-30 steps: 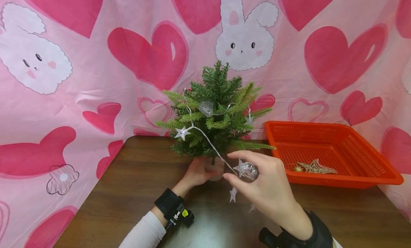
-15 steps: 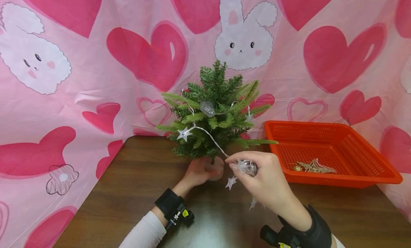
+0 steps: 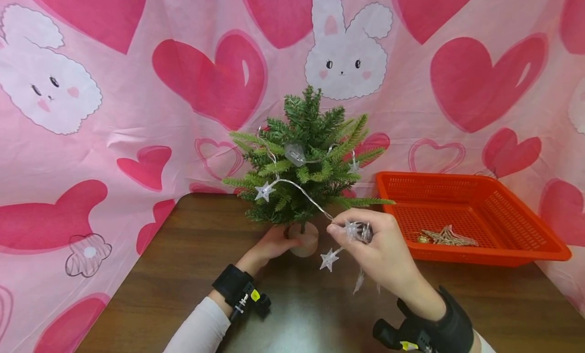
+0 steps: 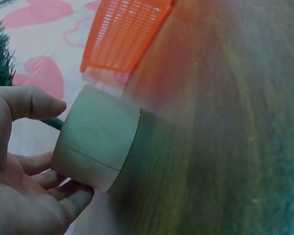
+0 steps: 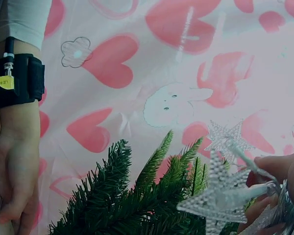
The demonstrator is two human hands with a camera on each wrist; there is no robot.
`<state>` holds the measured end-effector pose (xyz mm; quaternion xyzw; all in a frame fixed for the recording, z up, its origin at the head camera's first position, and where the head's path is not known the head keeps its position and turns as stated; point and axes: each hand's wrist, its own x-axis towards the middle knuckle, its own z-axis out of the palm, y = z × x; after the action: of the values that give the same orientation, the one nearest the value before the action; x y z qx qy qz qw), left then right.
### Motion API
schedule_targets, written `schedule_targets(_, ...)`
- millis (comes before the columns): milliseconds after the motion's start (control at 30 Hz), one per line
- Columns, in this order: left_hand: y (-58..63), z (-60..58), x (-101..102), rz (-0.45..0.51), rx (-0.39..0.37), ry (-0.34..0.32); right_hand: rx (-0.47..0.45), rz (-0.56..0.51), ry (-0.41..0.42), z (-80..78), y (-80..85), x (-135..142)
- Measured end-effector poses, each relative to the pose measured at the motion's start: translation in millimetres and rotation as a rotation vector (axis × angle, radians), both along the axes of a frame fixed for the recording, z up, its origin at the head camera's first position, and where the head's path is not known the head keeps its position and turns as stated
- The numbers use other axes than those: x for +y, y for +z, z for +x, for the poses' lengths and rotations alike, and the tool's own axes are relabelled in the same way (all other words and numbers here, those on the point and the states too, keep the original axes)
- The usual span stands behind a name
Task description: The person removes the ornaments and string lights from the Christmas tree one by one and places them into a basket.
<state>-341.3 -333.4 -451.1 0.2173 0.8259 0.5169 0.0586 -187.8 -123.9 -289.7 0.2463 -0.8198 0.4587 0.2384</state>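
Right hand [image 3: 383,249]: fingers pinched the star lights [image 3: 352,231], right of centre, the slack palmed, I judged, against tangling.
Left hand [image 3: 270,244]: fingers curled round the pale base [image 3: 307,241], below centre, probably steadying it.
Tree [image 3: 315,174]: stood mid-frame, lights draped across.
Basket [image 3: 461,257]: orange, right; seemingly kept ornaments [image 3: 450,236] handy.

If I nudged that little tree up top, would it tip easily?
Unsupported, the tree might tip easily, since it spreads much wider than its round base. The left hand gripping that base should steady it. The light string running from it to the right hand could tug it sideways.
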Motion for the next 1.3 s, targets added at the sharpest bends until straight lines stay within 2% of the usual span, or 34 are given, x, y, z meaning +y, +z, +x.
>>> schedule_targets(133,-1.3,-0.7,-2,0.026,-0.037,-0.007,-0.037,-0.054,0.035,-3.1,-0.1,3)
schedule_targets(167,2.8,2.2,-2,0.032,-0.043,-0.010,-0.045,-0.075,0.051,-3.8,-0.4,4)
schedule_targets(367,2.5,3.4,0,0.071,-0.043,-0.006,0.030,-0.267,0.165,-6.6,0.0,6)
schedule_targets(400,-2.0,0.7,0,0.069,-0.041,0.002,0.041,-0.291,0.166,-6.3,0.9,6)
schedule_targets(567,-0.3,4.7,1,-0.017,-0.071,0.035,-0.003,-0.377,0.151,-3.5,7.2,6)
schedule_targets(633,1.3,6.8,2,-0.069,-0.075,0.042,-0.015,-0.435,0.176,-3.5,8.9,6)
schedule_targets(833,3.3,7.9,6,-0.120,-0.013,0.037,0.022,-0.617,0.357,-7.7,9.4,8)
schedule_targets(1000,2.9,8.0,8,-0.083,0.014,0.024,0.051,-0.653,0.442,-10.3,8.2,10)
schedule_targets(1167,1.6,7.8,11,-0.016,0.064,0.012,0.060,-0.712,0.602,-14.7,7.2,11)
schedule_targets(1233,1.4,7.7,12,0.008,0.088,0.003,0.062,-0.731,0.635,-16.2,7.1,12)
schedule_targets(1300,1.9,7.7,12,0.031,0.113,-0.010,0.065,-0.733,0.618,-17.1,7.1,12)
